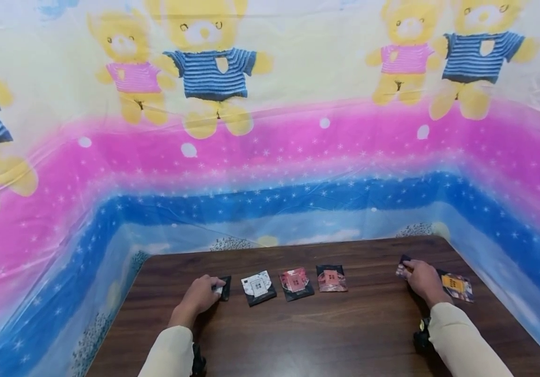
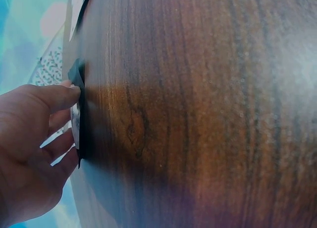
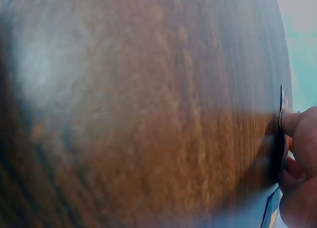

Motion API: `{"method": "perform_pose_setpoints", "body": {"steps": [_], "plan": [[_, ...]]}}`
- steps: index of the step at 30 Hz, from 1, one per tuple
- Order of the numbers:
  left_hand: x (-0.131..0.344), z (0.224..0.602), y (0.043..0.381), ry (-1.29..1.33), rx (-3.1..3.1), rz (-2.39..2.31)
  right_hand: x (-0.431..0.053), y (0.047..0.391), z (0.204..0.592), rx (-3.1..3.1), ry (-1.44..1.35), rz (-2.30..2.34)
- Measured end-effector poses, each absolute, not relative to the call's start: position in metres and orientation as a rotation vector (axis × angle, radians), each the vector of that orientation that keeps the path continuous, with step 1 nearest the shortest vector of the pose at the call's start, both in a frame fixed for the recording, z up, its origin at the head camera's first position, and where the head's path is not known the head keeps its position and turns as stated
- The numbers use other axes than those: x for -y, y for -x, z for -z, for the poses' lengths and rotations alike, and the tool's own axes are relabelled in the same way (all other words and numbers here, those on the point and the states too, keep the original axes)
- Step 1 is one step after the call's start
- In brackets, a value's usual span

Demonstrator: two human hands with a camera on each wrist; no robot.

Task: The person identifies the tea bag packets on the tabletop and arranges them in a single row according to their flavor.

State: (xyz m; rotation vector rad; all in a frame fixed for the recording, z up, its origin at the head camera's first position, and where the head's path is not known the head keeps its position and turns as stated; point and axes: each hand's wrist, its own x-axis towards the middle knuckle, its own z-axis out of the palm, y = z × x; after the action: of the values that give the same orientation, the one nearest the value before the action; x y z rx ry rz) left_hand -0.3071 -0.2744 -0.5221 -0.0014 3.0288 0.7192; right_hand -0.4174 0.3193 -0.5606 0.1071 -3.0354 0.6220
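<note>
At the left of the table, my left hand (image 1: 202, 294) pinches a small flat sachet (image 1: 226, 289) with black edges and a pale label. The left wrist view shows the thumb on the near face of this sachet (image 2: 76, 121), fingers behind it. On the right side, my right hand (image 1: 424, 283) grips another dark-edged sachet (image 1: 401, 268), largely covered by the fingers. Its thin edge (image 3: 282, 107) shows beside the thumb in the right wrist view. Right of that hand lies an orange-labelled sachet (image 1: 453, 283), partly hidden by it.
Between the hands, a white sachet (image 1: 257, 287), a red one (image 1: 296, 283) and a dark one with a pink label (image 1: 331, 277) lie in a row on the brown wooden table (image 1: 326, 335). A bear-printed cloth (image 1: 298, 146) hangs behind the table and along both sides.
</note>
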Motion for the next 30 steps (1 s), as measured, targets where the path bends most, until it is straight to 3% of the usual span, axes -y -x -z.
{"method": "perform_pose_setpoints", "body": {"steps": [30], "plan": [[0.275,0.527,0.306,-0.020,-3.067,-0.677,-0.309,0.410,0.565,3.014,-0.226,-0.627]]}}
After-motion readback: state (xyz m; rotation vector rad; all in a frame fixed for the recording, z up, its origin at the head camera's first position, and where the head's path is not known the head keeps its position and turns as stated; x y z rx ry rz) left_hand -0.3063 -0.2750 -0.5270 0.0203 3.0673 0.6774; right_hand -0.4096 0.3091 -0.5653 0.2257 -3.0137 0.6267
